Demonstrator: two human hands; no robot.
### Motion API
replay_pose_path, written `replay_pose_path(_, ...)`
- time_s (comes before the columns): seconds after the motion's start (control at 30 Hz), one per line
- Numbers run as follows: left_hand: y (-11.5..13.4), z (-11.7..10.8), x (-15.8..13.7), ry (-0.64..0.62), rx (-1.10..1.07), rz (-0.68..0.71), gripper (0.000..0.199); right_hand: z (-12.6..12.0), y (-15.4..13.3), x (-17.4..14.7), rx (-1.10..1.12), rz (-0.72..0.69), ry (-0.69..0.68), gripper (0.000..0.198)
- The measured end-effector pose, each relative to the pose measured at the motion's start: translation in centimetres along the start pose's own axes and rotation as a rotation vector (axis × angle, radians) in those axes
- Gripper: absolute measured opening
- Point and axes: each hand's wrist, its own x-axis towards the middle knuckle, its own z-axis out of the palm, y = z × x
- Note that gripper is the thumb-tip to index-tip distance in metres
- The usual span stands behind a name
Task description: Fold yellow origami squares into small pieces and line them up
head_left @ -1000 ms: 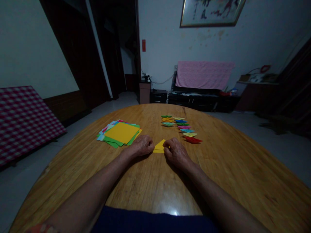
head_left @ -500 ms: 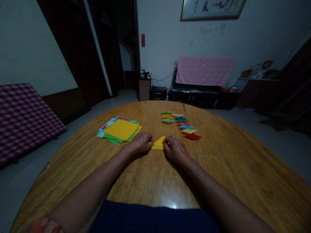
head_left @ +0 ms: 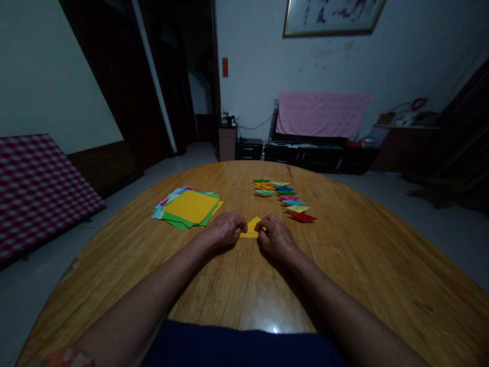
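Note:
A small piece of folded yellow paper [head_left: 252, 226] lies on the wooden table between my hands, its peak pointing away from me and a narrow band along its near edge. My left hand [head_left: 230, 227] is closed with its fingertips on the paper's left side. On the right side, my right hand [head_left: 275, 234] pinches the paper with thumb and fingers curled. The far peak and the middle of the paper show; both side corners are hidden under my fingers.
Left of my hands is a stack of coloured square sheets [head_left: 192, 206], yellow on top. Several folded paper boats [head_left: 296, 202] stand in two rows on the right, a red boat [head_left: 303, 217] nearest. The round table [head_left: 367, 255] carries everything; a TV cabinet [head_left: 301, 153] stands beyond.
My left hand has shifted slightly right along the yellow paper. My right fingers have moved a little on its right side. The view has tilted slightly upward.

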Motion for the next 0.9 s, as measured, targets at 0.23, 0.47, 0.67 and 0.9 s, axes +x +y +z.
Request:
replay_pose_path(0.23, 1.8, -0.5, -0.3, 0.016, 0.040, -0.107, 0.023, 0.0, -0.3, 0.1, -0.062, 0.025, 0.017, 0.016)
replay_pose_path(0.47, 1.3, 1.0, 0.1, 0.111, 0.102, -0.048, 0.023, 0.2, -0.1, 0.2, -0.065, 0.035, 0.001, 0.014)
replay_pose_path(0.67, 1.1, 1.9, 0.4, 0.161, 0.103, -0.033, 0.022, 0.3, -0.1, 0.1, -0.075, 0.033, 0.006, 0.016)
replay_pose_path(0.9, 1.1, 2.8, 0.8, 0.246, 0.023, -0.057, 0.024, 0.3, -0.2, 0.1, -0.075, 0.045, 0.004, 0.015)
